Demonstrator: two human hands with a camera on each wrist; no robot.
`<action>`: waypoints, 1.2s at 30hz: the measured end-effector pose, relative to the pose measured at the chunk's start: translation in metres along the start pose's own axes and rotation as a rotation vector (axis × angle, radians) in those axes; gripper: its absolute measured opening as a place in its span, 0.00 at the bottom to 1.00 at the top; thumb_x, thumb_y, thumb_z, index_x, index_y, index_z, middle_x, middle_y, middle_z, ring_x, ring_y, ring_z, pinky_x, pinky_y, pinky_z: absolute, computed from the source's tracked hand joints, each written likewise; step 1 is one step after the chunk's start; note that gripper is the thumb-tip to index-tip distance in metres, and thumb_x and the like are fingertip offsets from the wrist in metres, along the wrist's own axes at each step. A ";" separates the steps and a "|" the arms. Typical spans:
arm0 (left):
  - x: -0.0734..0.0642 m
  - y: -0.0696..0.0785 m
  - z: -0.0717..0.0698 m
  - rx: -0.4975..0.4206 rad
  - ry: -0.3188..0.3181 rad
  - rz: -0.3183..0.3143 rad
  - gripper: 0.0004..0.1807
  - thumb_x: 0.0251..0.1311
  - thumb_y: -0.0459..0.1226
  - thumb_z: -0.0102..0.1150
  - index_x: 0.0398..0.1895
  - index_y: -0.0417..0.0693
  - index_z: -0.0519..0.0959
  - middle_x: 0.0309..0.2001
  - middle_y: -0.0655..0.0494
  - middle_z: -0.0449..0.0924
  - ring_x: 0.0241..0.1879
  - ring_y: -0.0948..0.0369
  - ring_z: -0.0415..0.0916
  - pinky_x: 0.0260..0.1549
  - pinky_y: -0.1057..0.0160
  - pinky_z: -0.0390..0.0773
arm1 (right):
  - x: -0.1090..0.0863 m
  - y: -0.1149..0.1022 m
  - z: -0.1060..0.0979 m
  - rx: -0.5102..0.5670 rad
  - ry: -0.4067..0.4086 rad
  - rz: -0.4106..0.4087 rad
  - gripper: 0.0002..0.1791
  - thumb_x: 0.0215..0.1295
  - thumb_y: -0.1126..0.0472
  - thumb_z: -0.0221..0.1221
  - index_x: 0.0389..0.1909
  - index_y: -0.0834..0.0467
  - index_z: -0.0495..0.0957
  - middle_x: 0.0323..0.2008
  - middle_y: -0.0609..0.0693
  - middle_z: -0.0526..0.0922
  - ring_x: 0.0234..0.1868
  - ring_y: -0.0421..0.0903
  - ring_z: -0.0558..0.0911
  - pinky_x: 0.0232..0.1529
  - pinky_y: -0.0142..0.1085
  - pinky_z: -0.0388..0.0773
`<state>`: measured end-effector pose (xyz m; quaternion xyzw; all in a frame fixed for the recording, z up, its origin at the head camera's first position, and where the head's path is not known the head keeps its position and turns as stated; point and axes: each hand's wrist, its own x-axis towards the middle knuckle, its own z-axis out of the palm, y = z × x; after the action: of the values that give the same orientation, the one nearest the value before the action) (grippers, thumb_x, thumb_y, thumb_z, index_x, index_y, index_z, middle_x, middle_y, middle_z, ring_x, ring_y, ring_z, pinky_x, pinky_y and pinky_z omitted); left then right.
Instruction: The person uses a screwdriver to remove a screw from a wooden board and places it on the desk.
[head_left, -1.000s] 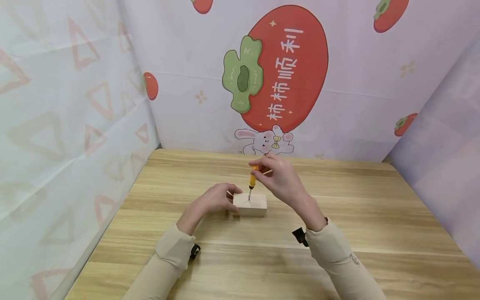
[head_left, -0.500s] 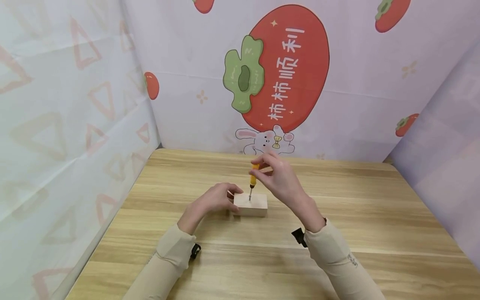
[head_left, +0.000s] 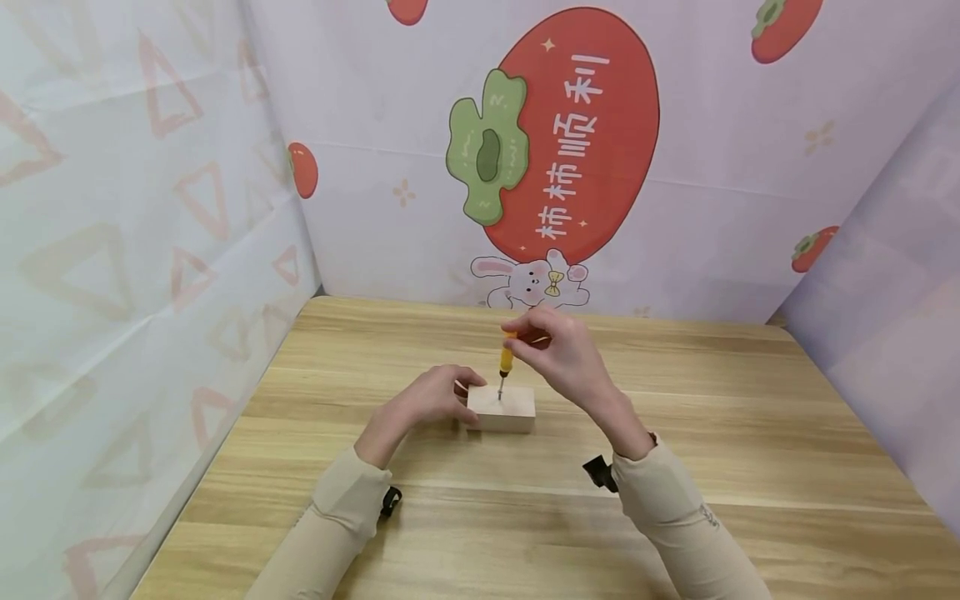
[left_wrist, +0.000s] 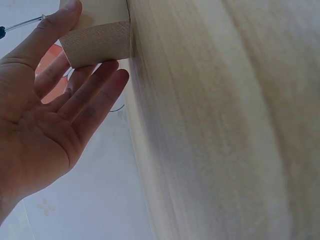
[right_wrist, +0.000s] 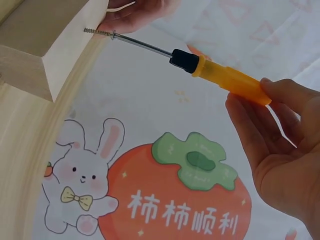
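A pale wooden block (head_left: 500, 410) lies on the table. My left hand (head_left: 431, 397) grips its left end; the left wrist view shows the thumb on one side of the block (left_wrist: 97, 42) and fingers on the other. From the block's top face stands a screw (right_wrist: 97, 32), part of its thread still showing. The tip of a yellow screwdriver (right_wrist: 227, 77) with a black collar meets the screw's head. Above the block my right hand (head_left: 561, 354) pinches the end of the handle between thumb and fingers, the tool nearly upright and tilted slightly right.
The wood-grain table (head_left: 720, 425) extends around the block on all sides. Behind it hangs a printed backdrop (head_left: 375, 225) with persimmons and a rabbit, and a side curtain (head_left: 150, 275) stands to the left. Black straps sit near both sleeve cuffs.
My right fingers have shifted slightly around the screwdriver handle. The block, the screw and my left hand stay nearly in place.
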<state>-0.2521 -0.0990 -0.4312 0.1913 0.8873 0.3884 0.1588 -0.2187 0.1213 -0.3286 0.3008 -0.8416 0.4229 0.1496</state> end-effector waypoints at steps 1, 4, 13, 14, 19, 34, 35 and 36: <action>0.000 0.000 0.000 0.002 -0.001 0.000 0.30 0.43 0.39 0.79 0.54 0.51 0.82 0.48 0.57 0.84 0.46 0.61 0.82 0.53 0.57 0.79 | 0.000 0.000 -0.001 0.005 -0.009 -0.006 0.09 0.58 0.69 0.68 0.41 0.60 0.86 0.37 0.50 0.86 0.32 0.42 0.84 0.35 0.31 0.84; 0.000 -0.001 0.000 0.009 -0.007 -0.002 0.30 0.44 0.39 0.79 0.55 0.51 0.82 0.48 0.57 0.84 0.47 0.61 0.82 0.53 0.57 0.79 | 0.001 0.001 -0.005 0.016 -0.043 -0.023 0.11 0.59 0.71 0.67 0.43 0.59 0.87 0.37 0.50 0.87 0.31 0.43 0.83 0.34 0.34 0.83; 0.000 -0.003 0.001 0.014 -0.017 -0.003 0.31 0.44 0.40 0.79 0.56 0.51 0.81 0.49 0.57 0.84 0.47 0.62 0.81 0.54 0.58 0.79 | 0.002 0.000 0.001 -0.002 -0.039 0.003 0.10 0.57 0.66 0.70 0.40 0.58 0.86 0.40 0.50 0.81 0.38 0.45 0.87 0.39 0.36 0.86; 0.001 -0.004 0.001 0.013 -0.016 -0.004 0.31 0.44 0.40 0.79 0.56 0.51 0.81 0.48 0.57 0.84 0.47 0.62 0.81 0.54 0.58 0.79 | 0.002 0.000 0.001 0.000 -0.029 0.002 0.09 0.56 0.65 0.71 0.39 0.58 0.86 0.39 0.50 0.80 0.37 0.45 0.87 0.39 0.36 0.86; 0.001 -0.004 0.001 0.012 -0.016 0.015 0.31 0.44 0.40 0.79 0.56 0.50 0.81 0.48 0.56 0.84 0.46 0.62 0.82 0.53 0.57 0.79 | 0.002 0.001 0.001 0.017 -0.031 0.011 0.08 0.58 0.66 0.70 0.39 0.58 0.85 0.38 0.50 0.81 0.36 0.44 0.87 0.39 0.39 0.86; 0.000 -0.002 0.000 0.000 -0.010 0.006 0.31 0.43 0.40 0.79 0.55 0.51 0.82 0.49 0.57 0.84 0.47 0.61 0.82 0.53 0.57 0.79 | 0.001 0.003 0.004 0.013 0.029 0.010 0.09 0.56 0.67 0.70 0.39 0.59 0.86 0.39 0.49 0.78 0.40 0.45 0.85 0.37 0.34 0.86; 0.000 -0.002 0.001 -0.002 -0.010 0.008 0.31 0.43 0.40 0.79 0.55 0.51 0.82 0.49 0.56 0.84 0.47 0.61 0.82 0.53 0.57 0.79 | 0.001 0.002 0.004 -0.001 0.046 0.017 0.09 0.56 0.67 0.71 0.38 0.58 0.86 0.38 0.49 0.78 0.38 0.45 0.84 0.37 0.33 0.86; 0.000 -0.002 0.000 -0.004 -0.009 0.010 0.31 0.43 0.40 0.79 0.55 0.51 0.81 0.49 0.56 0.84 0.48 0.60 0.82 0.54 0.57 0.79 | 0.001 0.002 0.004 -0.012 0.059 0.023 0.09 0.56 0.67 0.71 0.38 0.58 0.86 0.36 0.49 0.79 0.37 0.44 0.84 0.37 0.33 0.85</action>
<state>-0.2524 -0.1001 -0.4332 0.1971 0.8848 0.3902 0.1613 -0.2206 0.1189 -0.3319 0.2777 -0.8428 0.4280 0.1713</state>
